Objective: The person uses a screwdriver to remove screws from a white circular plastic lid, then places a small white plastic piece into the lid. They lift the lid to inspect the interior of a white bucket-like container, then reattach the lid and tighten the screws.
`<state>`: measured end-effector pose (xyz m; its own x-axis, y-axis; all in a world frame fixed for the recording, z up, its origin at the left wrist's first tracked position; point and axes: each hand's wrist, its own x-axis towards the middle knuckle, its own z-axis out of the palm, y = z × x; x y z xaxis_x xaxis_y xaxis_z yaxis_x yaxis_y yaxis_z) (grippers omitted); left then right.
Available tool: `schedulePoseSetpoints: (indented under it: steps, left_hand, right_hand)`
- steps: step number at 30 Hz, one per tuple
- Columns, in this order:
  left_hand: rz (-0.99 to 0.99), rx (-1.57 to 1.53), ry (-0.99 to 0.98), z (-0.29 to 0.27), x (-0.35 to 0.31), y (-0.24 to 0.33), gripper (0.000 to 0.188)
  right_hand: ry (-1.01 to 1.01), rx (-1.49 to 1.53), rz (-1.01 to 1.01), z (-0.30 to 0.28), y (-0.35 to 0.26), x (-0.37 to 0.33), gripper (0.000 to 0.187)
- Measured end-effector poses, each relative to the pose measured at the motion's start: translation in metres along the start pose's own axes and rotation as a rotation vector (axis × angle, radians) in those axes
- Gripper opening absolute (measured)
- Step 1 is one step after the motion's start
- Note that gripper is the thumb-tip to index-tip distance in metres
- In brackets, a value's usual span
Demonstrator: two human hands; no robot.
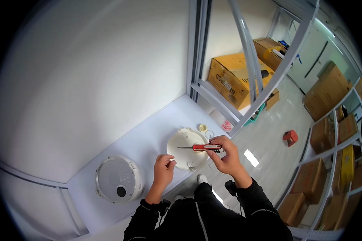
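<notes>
A red screwdriver (203, 148) with grey and black on its handle is gripped in my right hand (229, 160). Its metal shaft points left, above a round cream-coloured cover (176, 149) on the white table. Beside the cover's lower left rim, my left hand (163, 170) has its fingers curled with thumb and fingertips together; whether a small thing is between them cannot be made out. Further left lies a round white housing (110, 174) with a grey perforated face and a black circle. Small fittings (190, 164) show on the cover near its lower edge.
Past the cover are a small yellowish round part (202, 127) and a pale ring (209, 134). A metal frame (221, 100) rises at the table's right end, with a cardboard box (229, 80) behind it. A red stool (290, 137) and shelves of boxes (309, 176) stand right.
</notes>
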<state>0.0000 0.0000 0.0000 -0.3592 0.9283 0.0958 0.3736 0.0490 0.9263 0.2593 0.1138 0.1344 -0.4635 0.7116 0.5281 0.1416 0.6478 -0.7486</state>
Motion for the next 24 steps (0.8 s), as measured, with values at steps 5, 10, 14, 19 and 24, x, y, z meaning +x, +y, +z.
schedulePoseSetpoints:
  steps: [5, 10, 14, 19, 24]
  left_hand:
    - [-0.148, -0.225, -0.097, 0.003, -0.009, 0.008, 0.015]
    - [-0.163, -0.425, -0.034, 0.036, -0.012, 0.026, 0.017]
    - [-0.270, -0.490, -0.009, 0.057, -0.027, 0.043, 0.017]
    - [-0.191, -0.568, -0.071, 0.110, -0.053, 0.081, 0.011]
    - [-0.180, -0.741, -0.128, 0.169, -0.091, 0.113, 0.010]
  right_hand:
    - [0.102, 0.010, -0.055, -0.005, -0.017, -0.032, 0.030]
    - [0.122, -0.032, -0.097, -0.042, -0.033, -0.053, 0.030]
    - [0.137, -0.040, -0.120, -0.070, -0.039, -0.080, 0.031]
    - [0.172, -0.060, -0.122, -0.124, -0.050, -0.121, 0.030]
    - [0.209, -0.066, -0.082, -0.185, -0.046, -0.180, 0.031]
